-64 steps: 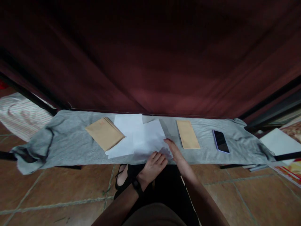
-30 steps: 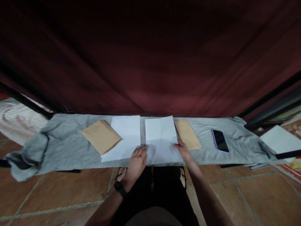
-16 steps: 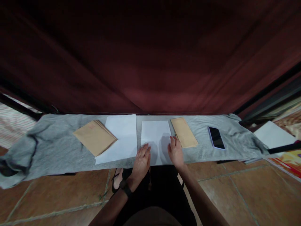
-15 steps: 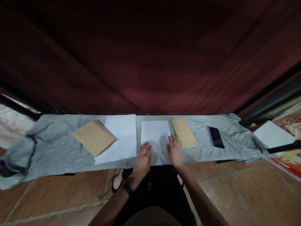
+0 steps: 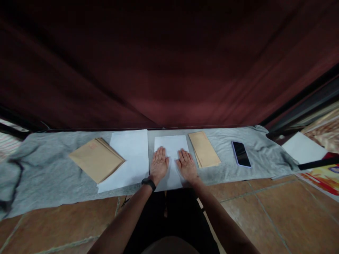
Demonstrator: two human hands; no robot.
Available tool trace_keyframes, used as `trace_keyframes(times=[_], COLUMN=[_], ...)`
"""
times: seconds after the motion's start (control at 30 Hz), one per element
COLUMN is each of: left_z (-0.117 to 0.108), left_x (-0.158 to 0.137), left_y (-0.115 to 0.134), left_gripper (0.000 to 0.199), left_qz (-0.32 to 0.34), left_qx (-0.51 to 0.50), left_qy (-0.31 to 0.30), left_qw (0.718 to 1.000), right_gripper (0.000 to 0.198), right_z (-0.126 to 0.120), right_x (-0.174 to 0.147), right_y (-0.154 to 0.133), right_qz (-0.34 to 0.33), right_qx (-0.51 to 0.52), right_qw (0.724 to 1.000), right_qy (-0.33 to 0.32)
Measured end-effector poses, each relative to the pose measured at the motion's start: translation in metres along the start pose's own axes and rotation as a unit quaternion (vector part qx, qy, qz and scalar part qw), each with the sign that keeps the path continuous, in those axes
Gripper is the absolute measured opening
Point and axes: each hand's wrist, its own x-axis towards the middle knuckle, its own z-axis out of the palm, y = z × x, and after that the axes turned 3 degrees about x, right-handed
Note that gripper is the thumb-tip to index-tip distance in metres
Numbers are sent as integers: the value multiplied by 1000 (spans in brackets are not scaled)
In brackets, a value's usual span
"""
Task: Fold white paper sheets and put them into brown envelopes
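Note:
A white sheet of paper (image 5: 172, 141) lies straight in front of me on the grey cloth. My left hand (image 5: 159, 164) rests flat on its left side, fingers stretched out and pointing away from me. On the right side of the same sheet, my right hand (image 5: 186, 165) lies palm down with its fingers extended. Just right of the sheet are a few brown envelopes (image 5: 205, 148), slightly fanned. To the left, more white paper (image 5: 134, 155) lies partly under a stack of brown envelopes (image 5: 96, 158).
A phone (image 5: 241, 154) with a purple edge lies on the grey cloth (image 5: 53, 169) at the right. Behind the narrow surface hangs a dark red curtain (image 5: 169, 88). A white sheet (image 5: 304, 147) and a colourful printed sheet (image 5: 321, 180) are at the far right, beside dark bars.
Both my hands have moved forward onto the sheet and now lie flat, the right one having come in from its right edge. The view has shifted slightly.

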Motion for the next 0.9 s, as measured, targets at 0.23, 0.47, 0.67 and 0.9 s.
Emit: trace_keyframes(times=[0.23, 0.47, 0.67, 0.9], left_z=[-6, 7, 14, 4], left_x=[6, 59, 69, 65], left_y=[6, 15, -5, -6], left_gripper=[60, 58, 60, 59], left_qz=[-34, 18, -15, -28], left_qx=[29, 11, 9, -7], left_qy=[-1, -48, -36, -27], left_qw=[999, 999, 999, 999], right_gripper=[56, 53, 55, 56], right_z=[0, 18, 27, 7], right_x=[16, 81, 97, 100], right_y=[2, -10, 12, 16], right_qz=[50, -14, 5, 59], right_qx=[20, 35, -3, -6], right_qw=[998, 999, 1000, 998], right_qy=[14, -28, -11, -22])
